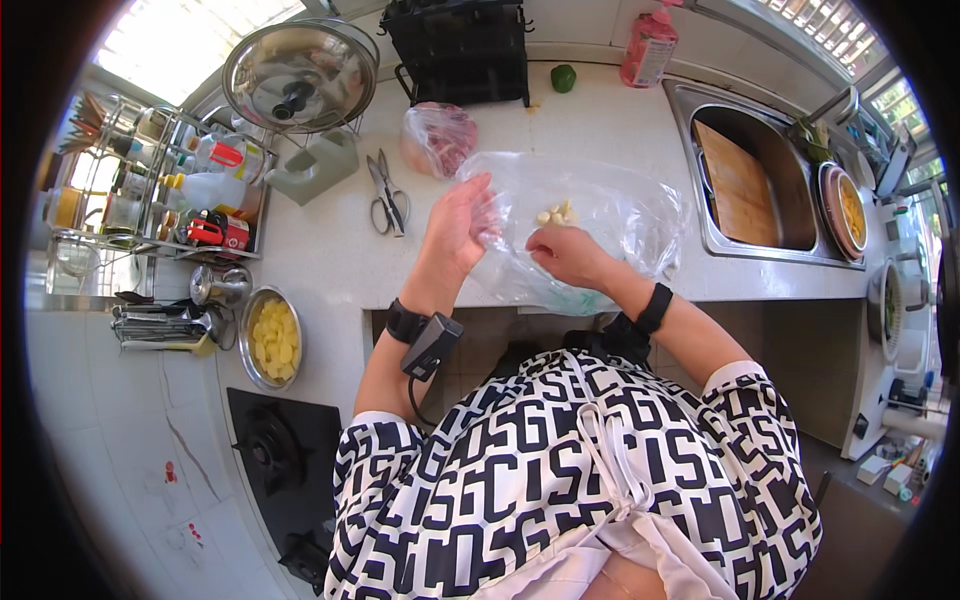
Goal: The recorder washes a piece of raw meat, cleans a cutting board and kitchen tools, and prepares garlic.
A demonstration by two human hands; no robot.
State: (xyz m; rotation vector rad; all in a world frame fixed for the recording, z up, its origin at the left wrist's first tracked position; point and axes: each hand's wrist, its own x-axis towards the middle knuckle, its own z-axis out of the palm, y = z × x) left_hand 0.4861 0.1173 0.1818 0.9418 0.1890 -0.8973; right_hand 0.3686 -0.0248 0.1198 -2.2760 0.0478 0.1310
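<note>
A clear plastic bag (630,195) lies spread over the white countertop before me and hangs past its front edge. My left hand (459,225) grips the bag at its left side, with crinkled film over the fingers. Several peeled garlic cloves (556,214) sit in a small heap at the bag's middle; whether they are inside or on top of it, I cannot tell. Just in front of the cloves is my right hand (571,256), palm down with curled fingers. Its fingertips are hidden, so anything pinched there does not show.
Scissors (388,196) and bagged meat (441,139) lie left of the bag. Behind are a black rack (459,52), green pepper (562,78) and pink pump bottle (649,46). A sink (795,217) holds a cutting board (735,184). Left stand a potato bowl (274,337) and gas hob (289,450).
</note>
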